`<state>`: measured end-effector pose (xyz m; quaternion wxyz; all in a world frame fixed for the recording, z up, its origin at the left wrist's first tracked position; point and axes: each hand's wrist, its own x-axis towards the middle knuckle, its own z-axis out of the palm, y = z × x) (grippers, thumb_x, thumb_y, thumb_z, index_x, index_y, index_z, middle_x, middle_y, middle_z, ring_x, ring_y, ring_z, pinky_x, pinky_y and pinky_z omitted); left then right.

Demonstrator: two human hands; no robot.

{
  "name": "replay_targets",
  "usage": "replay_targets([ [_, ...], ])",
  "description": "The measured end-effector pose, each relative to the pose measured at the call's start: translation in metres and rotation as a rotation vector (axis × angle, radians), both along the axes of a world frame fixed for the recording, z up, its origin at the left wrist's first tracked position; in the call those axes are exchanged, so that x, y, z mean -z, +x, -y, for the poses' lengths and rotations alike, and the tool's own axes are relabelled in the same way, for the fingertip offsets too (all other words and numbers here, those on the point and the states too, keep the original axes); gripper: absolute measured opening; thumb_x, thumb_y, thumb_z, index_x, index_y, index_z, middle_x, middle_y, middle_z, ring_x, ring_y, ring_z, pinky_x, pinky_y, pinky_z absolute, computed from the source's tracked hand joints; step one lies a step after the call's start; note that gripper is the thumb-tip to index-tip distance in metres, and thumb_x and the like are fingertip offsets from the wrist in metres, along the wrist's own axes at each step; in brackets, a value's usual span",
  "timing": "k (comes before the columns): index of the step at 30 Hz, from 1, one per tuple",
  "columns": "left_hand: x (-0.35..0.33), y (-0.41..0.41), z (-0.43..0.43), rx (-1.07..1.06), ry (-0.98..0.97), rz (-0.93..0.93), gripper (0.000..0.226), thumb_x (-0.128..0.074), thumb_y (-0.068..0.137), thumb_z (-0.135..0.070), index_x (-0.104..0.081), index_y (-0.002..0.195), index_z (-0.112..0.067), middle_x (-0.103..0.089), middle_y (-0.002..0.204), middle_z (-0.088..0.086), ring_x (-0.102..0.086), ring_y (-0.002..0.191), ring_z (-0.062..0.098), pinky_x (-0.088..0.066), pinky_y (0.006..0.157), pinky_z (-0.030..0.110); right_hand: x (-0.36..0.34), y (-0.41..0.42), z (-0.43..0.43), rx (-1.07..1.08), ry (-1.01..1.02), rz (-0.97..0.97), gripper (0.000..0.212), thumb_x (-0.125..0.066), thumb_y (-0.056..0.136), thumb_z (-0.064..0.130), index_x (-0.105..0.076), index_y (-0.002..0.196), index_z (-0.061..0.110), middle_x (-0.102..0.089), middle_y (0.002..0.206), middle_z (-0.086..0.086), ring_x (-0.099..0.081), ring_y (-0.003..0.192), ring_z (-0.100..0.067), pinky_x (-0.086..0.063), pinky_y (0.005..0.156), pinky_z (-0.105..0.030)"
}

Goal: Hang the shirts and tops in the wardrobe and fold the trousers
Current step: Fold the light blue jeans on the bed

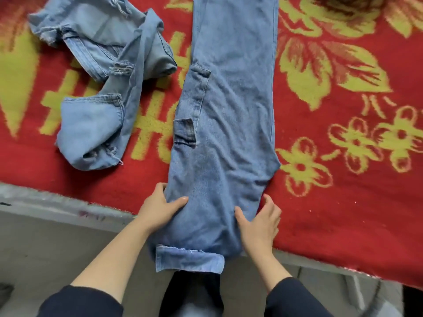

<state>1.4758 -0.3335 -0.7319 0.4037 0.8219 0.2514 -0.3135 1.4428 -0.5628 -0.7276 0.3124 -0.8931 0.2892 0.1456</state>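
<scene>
Dark sleeves (80,303) frame the bottom of my view, and between them the turned-up hem (190,259) of the long jeans (229,110) hangs off the near edge of the bed. From there the jeans run straight away from me across the red and yellow blanket (343,156) and out of the far edge of the frame, laid flat and narrow. My left hand (160,209) grips the jeans' left edge close to the hem, thumb stretched over the top of the denim, fingers curled round the side. My right hand (258,223) sits at the opposite edge, thumb spread wide and pressed on the cloth, the fingers lying nearly straight against the right side where it meets the blanket. To the left, near but apart from the long pair, a second pair of jeans (103,76) lies crumpled, frayed ends showing. Right of the long jeans I see only open blanket as far as the frame's edge. Along the near left, the bed's grey edge (45,202) borders the blanket.
</scene>
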Motion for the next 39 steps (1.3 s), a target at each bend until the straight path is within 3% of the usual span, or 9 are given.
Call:
replay_targets([
  [5, -0.008, -0.062, 0.004, -0.145, -0.205, 0.01, 0.014, -0.061, 0.087, -0.046, -0.065, 0.092, -0.034, -0.066, 0.089, -0.021, -0.063, 0.091, 0.002, -0.047, 0.073, 0.02, 0.012, -0.068, -0.002, -0.033, 0.348, -0.141, 0.031, -0.073, 0.08, 0.036, -0.051, 0.08, 0.015, -0.045, 0.092, 0.003, -0.044, 0.093, -0.016, -0.034, 0.076, -0.024],
  [14, -0.053, -0.157, 0.028, -0.33, -0.399, -0.14, 0.028, -0.069, 0.086, -0.029, -0.067, 0.11, -0.014, -0.074, 0.1, 0.005, -0.07, 0.092, 0.025, -0.053, 0.089, 0.043, -0.05, -0.142, 0.04, 0.057, 0.702, -0.089, 0.006, -0.066, 0.088, 0.017, -0.071, 0.085, 0.018, -0.071, 0.081, 0.011, -0.063, 0.069, 0.006, -0.047, 0.06, -0.01],
  [17, -0.061, -0.209, 0.034, -0.335, -0.389, -0.373, 0.033, -0.07, 0.084, -0.026, -0.067, 0.11, -0.006, -0.074, 0.099, 0.011, -0.07, 0.093, 0.03, -0.053, 0.09, 0.045, -0.066, -0.196, 0.056, 0.056, 0.656, -0.209, 0.011, -0.066, 0.089, 0.028, -0.073, 0.091, 0.019, -0.073, 0.092, 0.008, -0.067, 0.086, -0.004, -0.055, 0.076, -0.025],
  [23, -0.093, -0.247, 0.038, -0.167, -0.342, -0.583, 0.035, -0.069, 0.083, -0.015, -0.063, 0.112, 0.004, -0.073, 0.101, 0.013, -0.068, 0.098, 0.025, -0.053, 0.093, 0.039, -0.095, -0.25, 0.073, 0.275, 0.797, -0.49, 0.016, -0.066, 0.087, 0.019, -0.069, 0.09, 0.004, -0.074, 0.088, -0.011, -0.07, 0.075, -0.024, -0.052, 0.058, -0.027],
  [27, -0.126, -0.211, 0.042, -0.199, -0.331, -0.374, 0.042, -0.06, 0.087, -0.006, -0.053, 0.126, 0.009, -0.073, 0.095, 0.014, -0.068, 0.095, 0.03, -0.055, 0.083, 0.04, -0.107, -0.216, 0.079, 0.283, 0.836, -0.345, 0.026, -0.063, 0.079, 0.009, -0.046, 0.098, 0.016, -0.059, 0.081, -0.01, -0.056, 0.06, -0.021, -0.04, 0.046, -0.023],
  [30, -0.145, -0.169, 0.045, -0.281, -0.431, -0.226, 0.077, -0.056, 0.091, -0.013, -0.009, 0.152, -0.014, -0.069, 0.101, 0.005, -0.067, 0.077, 0.022, -0.052, 0.052, 0.028, -0.121, -0.165, 0.082, 0.361, 0.926, -0.196, 0.045, -0.051, 0.088, 0.001, -0.043, 0.123, 0.029, -0.069, 0.098, -0.007, -0.066, 0.086, -0.028, -0.051, 0.064, -0.034],
  [33, -0.17, -0.123, 0.05, -0.263, -0.58, -0.167, 0.041, -0.04, 0.091, -0.006, -0.057, 0.127, -0.016, -0.071, 0.073, -0.004, -0.054, 0.053, 0.008, -0.04, 0.038, 0.016, -0.138, -0.104, 0.085, 0.367, 1.034, -0.128, 0.03, -0.046, 0.091, 0.007, -0.07, 0.108, 0.006, -0.072, 0.1, -0.014, -0.068, 0.093, -0.025, -0.054, 0.085, -0.041],
  [35, -0.175, -0.085, 0.049, -0.384, -0.683, -0.152, 0.026, -0.041, 0.093, -0.005, -0.065, 0.088, -0.01, -0.055, 0.044, -0.007, -0.044, 0.033, 0.0, -0.036, 0.031, 0.011, -0.153, -0.059, 0.081, 0.413, 1.12, -0.081, 0.042, -0.04, 0.092, 0.009, -0.07, 0.063, 0.007, -0.064, 0.055, -0.005, -0.061, 0.051, -0.012, -0.054, 0.053, -0.024],
  [39, -0.165, 0.008, 0.037, -0.619, -0.879, -0.147, 0.013, -0.048, 0.09, -0.008, -0.06, 0.093, -0.006, -0.057, 0.074, 0.004, -0.055, 0.058, 0.006, -0.05, 0.043, 0.016, -0.165, 0.038, 0.069, 0.538, 1.177, 0.048, 0.044, -0.034, 0.086, 0.01, -0.053, 0.046, 0.013, -0.046, 0.041, 0.002, -0.046, 0.035, -0.009, -0.044, 0.039, -0.017],
])
